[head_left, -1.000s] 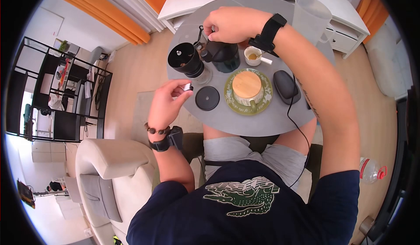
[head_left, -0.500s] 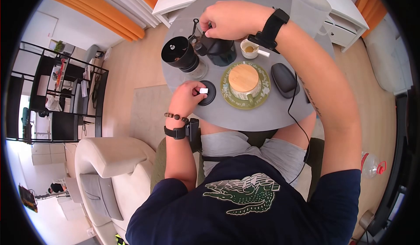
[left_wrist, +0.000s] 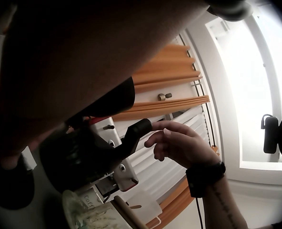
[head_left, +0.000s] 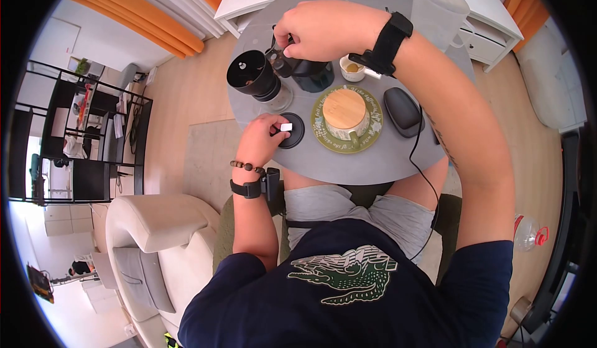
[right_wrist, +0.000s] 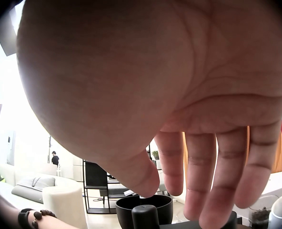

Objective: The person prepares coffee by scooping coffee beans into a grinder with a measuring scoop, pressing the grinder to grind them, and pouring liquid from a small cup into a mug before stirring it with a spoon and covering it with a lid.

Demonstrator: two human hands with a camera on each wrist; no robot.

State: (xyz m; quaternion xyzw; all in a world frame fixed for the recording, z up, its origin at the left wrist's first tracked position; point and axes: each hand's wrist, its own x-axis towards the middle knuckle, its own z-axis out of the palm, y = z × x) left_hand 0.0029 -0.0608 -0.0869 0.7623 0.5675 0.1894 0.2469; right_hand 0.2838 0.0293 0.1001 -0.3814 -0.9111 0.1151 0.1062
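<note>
In the head view my left hand (head_left: 256, 138) pinches a small white block (head_left: 286, 127) over a round black lid (head_left: 296, 138) at the table's left edge. The white block (left_wrist: 28, 159) also shows at the fingertips in the left wrist view. Farther back, my right hand (head_left: 326, 30) hangs over a dark lidded pot (head_left: 314, 77), its fingers pointing down. In the left wrist view its index fingertip comes right up to a black knob (left_wrist: 142, 126). Loosely extended fingers (right_wrist: 212, 167) appear in the right wrist view. Left of the pot stands a coffee grinder (head_left: 254, 74) with an open black hopper.
A green plate (head_left: 326, 140) carries a patterned cup with a wooden lid (head_left: 344, 110). Behind it sits a small white cup (head_left: 352, 68). A black case-like object (head_left: 403, 110) with a cable lies to the right. A clear pitcher (head_left: 438, 12) stands at the back right.
My left hand has moved right, bringing the white block from beside the table edge to over the black lid. My right hand has shifted slightly left above the pot.
</note>
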